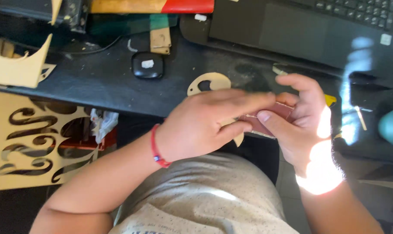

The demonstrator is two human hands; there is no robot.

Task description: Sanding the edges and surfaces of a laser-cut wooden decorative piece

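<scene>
Grey T-shirt fabric fills the bottom centre of the head view, closest to the camera. Above it, near the middle, two bare hands meet over the front edge of a dark counter. Between them is a small reddish-brown sheet of sandpaper, its long axis running from about 8 o'clock to 2 o'clock, the upper end toward the right hand. The right hand is closed on that sheet, thumb on top and fingers curled behind. The left hand, with a red cord bracelet at the wrist, lies flat with fingers extended toward 3 o'clock, pressing on the sheet and on a pale wooden cut-out ring that shows above and below it. At 11 o'clock sits a small black case. A black laptop spans 1 o'clock. At 9 o'clock, a pale fretwork panel with curling cut-outs hangs below the counter edge.
</scene>
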